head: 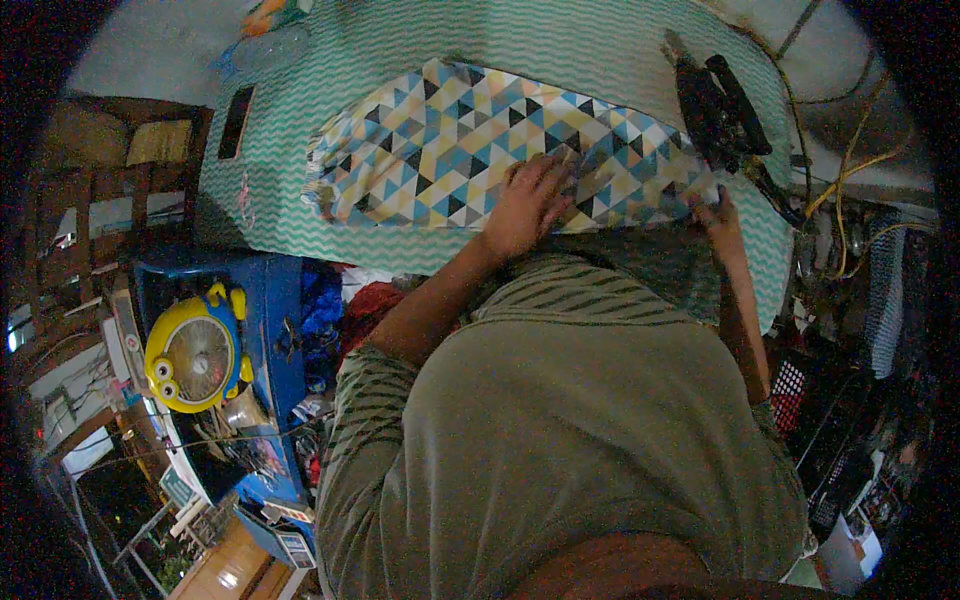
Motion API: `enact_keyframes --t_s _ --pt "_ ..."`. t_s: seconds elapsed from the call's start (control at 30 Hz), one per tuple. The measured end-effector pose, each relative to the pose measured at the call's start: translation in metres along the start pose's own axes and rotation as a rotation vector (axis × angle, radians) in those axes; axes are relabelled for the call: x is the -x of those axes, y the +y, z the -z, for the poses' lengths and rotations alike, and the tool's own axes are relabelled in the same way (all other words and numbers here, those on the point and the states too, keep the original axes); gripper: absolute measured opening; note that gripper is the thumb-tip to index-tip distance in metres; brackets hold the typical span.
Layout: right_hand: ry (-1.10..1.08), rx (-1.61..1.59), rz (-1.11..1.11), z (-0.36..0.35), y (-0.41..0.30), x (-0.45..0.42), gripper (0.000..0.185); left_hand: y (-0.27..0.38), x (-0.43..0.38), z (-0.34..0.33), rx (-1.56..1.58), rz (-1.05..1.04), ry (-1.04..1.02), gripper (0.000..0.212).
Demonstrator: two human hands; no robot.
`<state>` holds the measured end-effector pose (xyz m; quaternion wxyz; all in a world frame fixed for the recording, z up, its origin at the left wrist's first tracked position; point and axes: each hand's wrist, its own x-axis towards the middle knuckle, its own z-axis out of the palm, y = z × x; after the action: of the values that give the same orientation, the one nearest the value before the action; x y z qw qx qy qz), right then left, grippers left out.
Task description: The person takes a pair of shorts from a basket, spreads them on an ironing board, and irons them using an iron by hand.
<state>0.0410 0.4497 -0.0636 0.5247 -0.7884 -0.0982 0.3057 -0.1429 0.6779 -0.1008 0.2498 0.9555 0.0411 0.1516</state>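
Note:
A cloth with a triangle print in blue, yellow, black and white (450, 150) lies spread on a table cover with green and white zigzags (285, 195). My left hand (529, 196) rests palm down on the near middle of this cloth, fingers somewhat apart. At the cloth's right end, my right hand (716, 217) has its edge between thumb and fingers; blur hides the exact grip. Just beyond that hand lies a black appliance with a handle (716, 112), perhaps a clothes iron, partly in shadow.
A dark flat rectangle (236, 124) lies on the cover at left. A yellow and blue character-shaped fan (196, 352) stands by a blue cabinet (274, 337). Yellow cords (844, 195) hang off the right side, above a basket with holes (787, 390).

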Motion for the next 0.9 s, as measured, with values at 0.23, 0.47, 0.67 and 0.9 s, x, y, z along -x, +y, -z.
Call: enact_keyframes --t_s 0.23,0.47,0.67,0.9 --pt "-0.292 0.447 0.642 -0.101 -0.098 0.002 0.047 -0.021 -0.01 0.043 1.289 0.594 0.157 0.049" --pt "-0.648 0.756 0.721 -0.183 -0.076 0.006 0.044 -0.07 0.009 0.024 1.457 0.683 0.123 0.045" --pt "-0.264 0.914 1.13 -0.166 -0.06 -0.027 0.052 -0.072 0.013 0.01 0.641 0.624 0.355 0.034" --pt "-0.143 0.992 1.072 -0.147 -0.023 -0.064 0.053 -0.046 -0.004 0.03 0.017 0.737 0.224 0.039"
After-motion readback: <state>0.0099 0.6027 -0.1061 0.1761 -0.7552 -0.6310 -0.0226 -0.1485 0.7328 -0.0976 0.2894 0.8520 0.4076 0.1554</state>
